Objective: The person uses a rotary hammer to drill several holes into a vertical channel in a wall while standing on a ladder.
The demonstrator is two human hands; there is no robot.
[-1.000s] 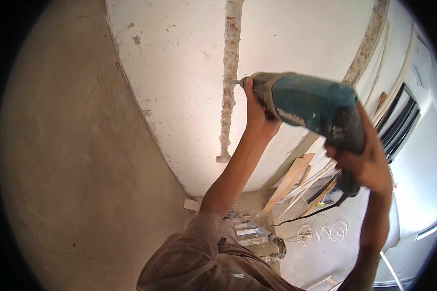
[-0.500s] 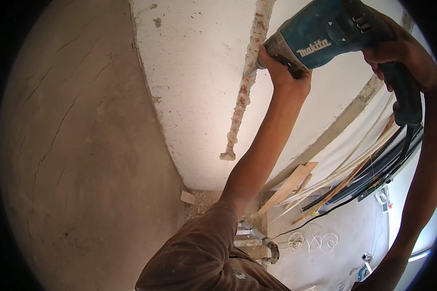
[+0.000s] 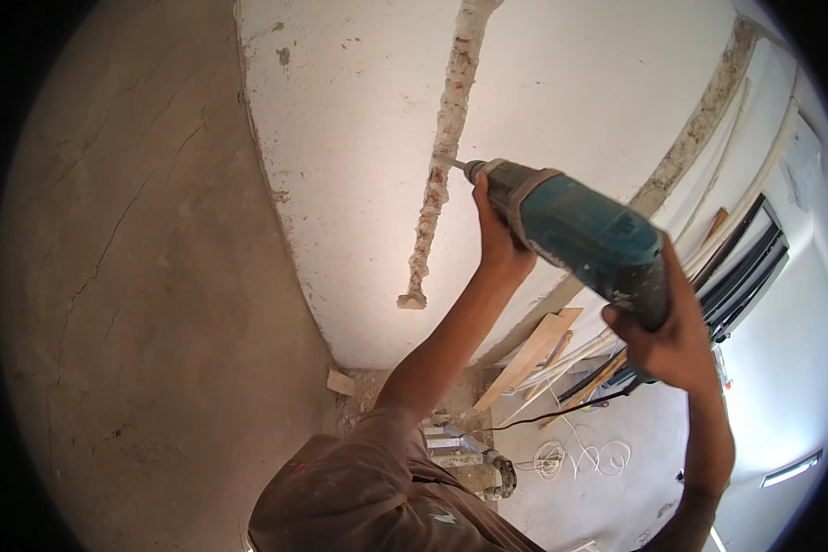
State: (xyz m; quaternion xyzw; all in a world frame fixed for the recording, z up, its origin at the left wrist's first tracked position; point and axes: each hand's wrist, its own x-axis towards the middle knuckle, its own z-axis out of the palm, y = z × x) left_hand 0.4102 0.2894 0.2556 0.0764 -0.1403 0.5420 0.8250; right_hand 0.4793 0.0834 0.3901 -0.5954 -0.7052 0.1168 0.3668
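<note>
A teal and black rotary hammer [image 3: 584, 221] is held up in both hands against a white wall [image 3: 359, 120]. Its thin steel bit [image 3: 450, 162] reaches into a rough chased groove [image 3: 446, 120] that bares reddish masonry. My left hand [image 3: 503, 230] wraps the front of the tool from below, just behind the chuck. At the rear, my right hand [image 3: 667, 336] is closed round the handle, part of which is hidden behind the fingers. A dark power cord [image 3: 561, 414] trails from the handle toward the lower middle.
A bare grey-brown wall [image 3: 147, 276] with cracks stands on the left. Wooden boards [image 3: 529, 359], pale pipes [image 3: 754, 184] and dark lengths [image 3: 750, 267] lean at the right. Coiled white cable [image 3: 552, 458] lies on the floor. Below me are metal ladder steps [image 3: 455, 443].
The rotary hammer's rear has swung down and toward me, so its body now slopes up to the left. My right hand has come down with it; the bit still meets the groove.
</note>
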